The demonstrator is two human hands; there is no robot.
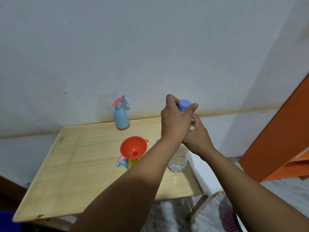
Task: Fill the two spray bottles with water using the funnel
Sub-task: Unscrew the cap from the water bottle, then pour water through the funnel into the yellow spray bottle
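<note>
A clear water bottle [178,158] with a blue cap [184,103] stands near the right edge of the wooden table [80,164]. My left hand [175,121] grips the cap from above. My right hand [198,136] wraps the bottle's upper body, just below the left hand. A red funnel [133,147] sits in the mouth of a yellow spray bottle [133,163] at the table's middle. Beside that bottle lies its pink and blue spray head [121,161]. A blue spray bottle [121,118] with its pink trigger head on stands upright at the table's far edge.
A grey-white wall rises right behind the table. An orange board [282,131] leans at the right. A pink basket [229,218] lies on the marbled floor at the lower right. Something blue [8,221] shows at the bottom left corner.
</note>
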